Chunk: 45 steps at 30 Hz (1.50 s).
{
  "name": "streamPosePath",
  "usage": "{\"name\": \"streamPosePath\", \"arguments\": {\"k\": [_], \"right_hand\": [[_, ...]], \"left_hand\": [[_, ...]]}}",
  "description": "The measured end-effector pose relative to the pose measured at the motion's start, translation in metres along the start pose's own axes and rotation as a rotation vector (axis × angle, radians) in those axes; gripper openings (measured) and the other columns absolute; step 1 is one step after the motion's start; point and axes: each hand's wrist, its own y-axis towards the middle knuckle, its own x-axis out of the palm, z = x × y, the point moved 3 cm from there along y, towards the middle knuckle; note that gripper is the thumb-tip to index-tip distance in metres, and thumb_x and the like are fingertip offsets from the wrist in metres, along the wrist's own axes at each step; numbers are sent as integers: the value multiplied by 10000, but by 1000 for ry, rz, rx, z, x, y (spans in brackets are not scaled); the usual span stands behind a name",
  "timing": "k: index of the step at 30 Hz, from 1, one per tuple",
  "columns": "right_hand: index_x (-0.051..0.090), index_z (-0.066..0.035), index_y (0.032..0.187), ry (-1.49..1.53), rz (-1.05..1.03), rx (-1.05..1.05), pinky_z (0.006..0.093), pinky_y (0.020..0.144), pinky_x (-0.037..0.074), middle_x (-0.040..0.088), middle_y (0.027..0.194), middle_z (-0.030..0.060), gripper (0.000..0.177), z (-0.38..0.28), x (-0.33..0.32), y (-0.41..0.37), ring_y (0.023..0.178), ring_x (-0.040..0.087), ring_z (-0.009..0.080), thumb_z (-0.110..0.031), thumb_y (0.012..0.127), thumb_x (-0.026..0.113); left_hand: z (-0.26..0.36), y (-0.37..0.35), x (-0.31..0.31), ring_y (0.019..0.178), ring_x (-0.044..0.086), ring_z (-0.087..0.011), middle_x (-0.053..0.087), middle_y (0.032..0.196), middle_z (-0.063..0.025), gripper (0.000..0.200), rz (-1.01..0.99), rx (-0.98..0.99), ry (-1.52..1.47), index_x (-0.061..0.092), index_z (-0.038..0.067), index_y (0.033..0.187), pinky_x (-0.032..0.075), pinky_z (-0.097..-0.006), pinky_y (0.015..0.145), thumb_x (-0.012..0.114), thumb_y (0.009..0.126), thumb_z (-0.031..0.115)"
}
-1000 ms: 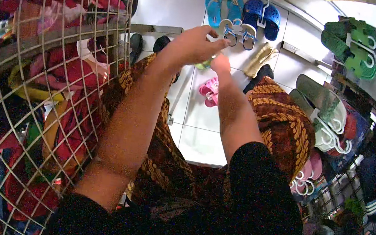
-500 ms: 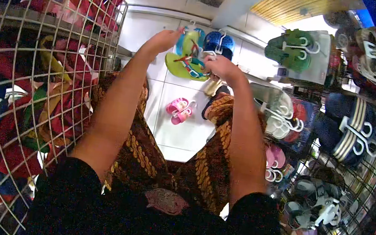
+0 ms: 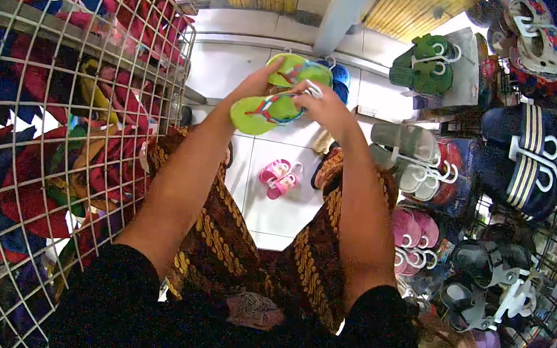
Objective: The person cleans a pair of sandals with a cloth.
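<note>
A pair of lime-green flip-flops [image 3: 249, 119] with red, white and blue straps is held up before me, one sandal above the other. My left hand [image 3: 257, 82] is closed on the heel or toe end of the upper flip-flop; some of its fingers are hidden. At the pair's right side, my right hand [image 3: 330, 113] grips the flip-flops beside their white plastic hanger [image 3: 314, 90]. Behind them, blue clogs [image 3: 340, 79] are partly covered. Pink child's sandals [image 3: 280, 178] lie on the tiled floor between my legs.
A wire-mesh rack [image 3: 55, 142] full of red and blue goods rises on the left. On the right, a dark rack carries green clogs [image 3: 430, 67], navy striped slides [image 3: 524, 159], pink sandals [image 3: 416, 230] and black sandals [image 3: 481, 274]. A grey post [image 3: 344, 12] stands ahead.
Both hands have come nearer with the lime flip-flops. The upper one now shows its green sole, and the light-blue pair seen behind is mostly covered. The view has shifted slightly.
</note>
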Motion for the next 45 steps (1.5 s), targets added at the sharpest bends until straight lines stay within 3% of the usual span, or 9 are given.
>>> {"name": "streamPosePath", "arguments": {"k": [8,12,19,29,33,36,40,43,45], "right_hand": [[623,-39,928,-19,549,-153,275,733,449,615,823,32,145,23,-50,30,766,547,120,-152,839,617],[623,-17,916,-3,479,-116,283,733,450,617,815,51,160,20,-48,44,777,548,125,-157,838,618],[637,-46,956,-269,720,-99,360,702,507,678,811,135,214,23,-47,57,767,664,260,-219,830,629],[543,-118,1218,-236,646,-280,331,821,468,608,1016,74,400,19,-46,71,922,581,201,-316,874,593],[438,-40,1318,238,546,-138,313,907,388,543,1042,47,585,0,-55,63,992,454,156,-496,960,360],[397,-19,1341,459,439,-394,345,884,387,537,1047,29,590,15,-54,68,1004,434,149,-482,987,305],[417,-59,1282,294,555,-116,288,814,442,566,1069,79,465,37,-57,83,989,516,119,-386,967,518],[408,-46,1273,89,611,-97,371,878,468,572,1172,224,664,27,-50,69,1049,588,281,-497,846,643],[402,-42,1284,9,627,-31,393,846,484,584,1155,212,699,31,-52,66,1006,609,280,-515,833,651]], "left_hand": [[34,-13,36,1256,475,-341,439,1412,-152,721,42,151,111,318,114,1434,421,-531,1010,324,930,629],[26,3,15,1175,548,-294,520,1332,-111,685,26,141,159,358,129,1411,491,-501,908,306,940,624],[30,0,32,1140,566,-311,537,1293,-113,623,20,-19,88,378,128,1377,495,-579,904,273,964,583],[36,15,19,1042,617,-333,556,1239,-165,574,264,99,149,394,54,1334,577,-510,792,320,989,507],[42,17,13,1040,617,-329,567,1223,-156,597,277,138,116,411,66,1326,581,-484,786,297,982,540],[39,20,8,1039,619,-321,571,1222,-143,623,298,186,164,417,86,1326,581,-467,784,269,971,575],[38,21,3,1042,618,-310,575,1221,-123,638,346,199,162,422,113,1328,579,-447,786,235,962,603],[32,20,3,1046,615,-306,579,1211,-117,642,347,227,122,429,130,1319,580,-451,777,206,961,614],[30,15,2,1052,609,-303,582,1206,-112,652,416,213,128,431,138,1316,577,-458,779,181,958,622]]}}
